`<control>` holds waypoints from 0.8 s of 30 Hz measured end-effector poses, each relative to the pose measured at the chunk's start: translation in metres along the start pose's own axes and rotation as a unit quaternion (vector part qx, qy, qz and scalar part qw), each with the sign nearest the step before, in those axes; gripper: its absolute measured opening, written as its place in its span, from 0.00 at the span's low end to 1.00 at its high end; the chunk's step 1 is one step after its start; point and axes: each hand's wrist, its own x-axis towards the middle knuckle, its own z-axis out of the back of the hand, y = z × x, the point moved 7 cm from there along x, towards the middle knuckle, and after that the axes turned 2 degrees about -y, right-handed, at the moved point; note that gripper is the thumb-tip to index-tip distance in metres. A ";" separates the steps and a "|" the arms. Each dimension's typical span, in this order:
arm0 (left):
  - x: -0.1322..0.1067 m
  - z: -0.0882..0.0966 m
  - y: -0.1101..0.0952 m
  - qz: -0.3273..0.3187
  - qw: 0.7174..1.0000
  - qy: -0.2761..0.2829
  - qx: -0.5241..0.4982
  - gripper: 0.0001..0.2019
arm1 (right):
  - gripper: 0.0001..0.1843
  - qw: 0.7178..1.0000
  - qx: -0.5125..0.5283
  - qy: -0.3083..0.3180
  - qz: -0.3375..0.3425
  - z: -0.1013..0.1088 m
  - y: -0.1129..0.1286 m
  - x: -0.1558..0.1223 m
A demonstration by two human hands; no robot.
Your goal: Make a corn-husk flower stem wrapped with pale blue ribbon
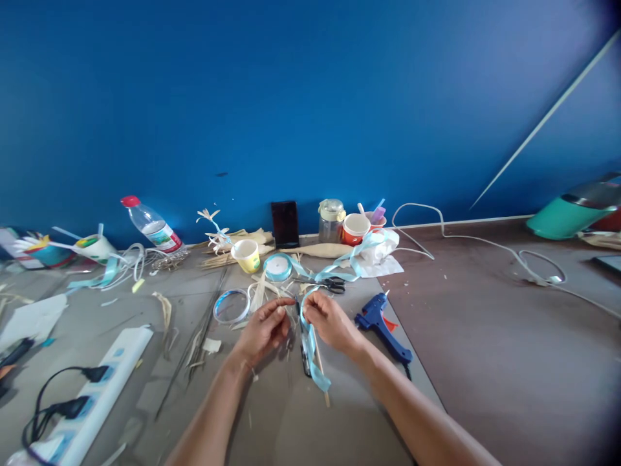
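My left hand (264, 327) and my right hand (330, 320) meet over the grey mat, both with fingers pinched on a light blue ribbon (306, 323). The ribbon loops between them and trails down past a thin wooden stick (323, 375). More of the same ribbon runs back to a ribbon spool (278, 266). Black scissors (332, 283) lie just beyond my right hand. A blue glue gun (383, 323) rests to the right of it.
A yellow cup (247, 255), water bottle (154, 228), dark phone (284, 224), glass jar (331, 221) and orange cup (356, 228) line the blue wall. A white power strip (97, 395) with black plugs lies at left. A white cable (485, 246) crosses the brown floor.
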 end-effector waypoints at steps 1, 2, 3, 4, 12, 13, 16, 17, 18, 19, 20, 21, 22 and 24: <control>0.000 0.000 0.000 -0.004 1.000 -0.005 -0.001 0.19 | 0.07 1.000 -0.009 -0.002 0.010 -0.002 0.000 -0.001; 0.000 0.000 -0.001 -0.012 1.000 -0.011 -0.004 0.19 | 0.06 1.000 -0.022 -0.002 0.018 -0.003 0.000 -0.002; 0.000 0.000 -0.002 -0.020 1.000 -0.018 -0.008 0.18 | 0.06 0.999 -0.038 -0.001 0.023 -0.005 0.000 -0.003; 0.000 0.000 -0.002 -0.025 0.999 -0.026 -0.013 0.17 | 0.06 0.998 -0.056 0.000 0.025 -0.007 0.001 -0.004; 0.002 0.015 -0.007 -0.065 0.993 -0.099 -0.009 0.14 | 0.05 0.984 -0.167 0.053 0.018 -0.019 0.006 -0.010; 0.002 0.021 -0.010 -0.076 0.990 -0.113 -0.027 0.13 | 0.05 0.981 -0.186 0.057 0.018 -0.018 0.006 -0.011; 0.001 0.039 -0.019 -0.110 0.976 -0.161 -0.100 0.12 | 0.06 0.972 -0.227 0.049 0.044 -0.010 0.007 -0.011; 0.001 0.042 -0.019 -0.104 0.975 -0.163 -0.110 0.11 | 0.06 0.969 -0.238 0.023 0.059 -0.004 0.009 -0.010; 0.001 0.043 -0.019 -0.097 0.975 -0.163 -0.113 0.11 | 0.07 0.965 -0.250 -0.018 0.074 0.004 0.010 -0.009; 0.000 0.043 -0.019 -0.094 0.975 -0.163 -0.117 0.11 | 0.08 0.959 -0.261 -0.066 0.086 0.013 0.012 -0.008; 0.000 0.041 -0.019 -0.089 0.976 -0.157 -0.119 0.11 | 0.09 0.952 -0.271 -0.106 0.091 0.020 0.013 -0.007; 0.000 0.038 -0.018 -0.086 0.978 -0.149 -0.117 0.11 | 0.09 0.948 -0.276 -0.128 0.090 0.024 0.013 -0.007; 0.000 0.034 -0.017 -0.078 0.981 -0.141 -0.111 0.11 | 0.08 0.949 -0.275 -0.127 0.084 0.024 0.013 -0.006; 0.000 0.027 -0.014 -0.064 0.984 -0.126 -0.106 0.11 | 0.13 0.963 -0.246 -0.083 0.077 0.015 0.011 -0.004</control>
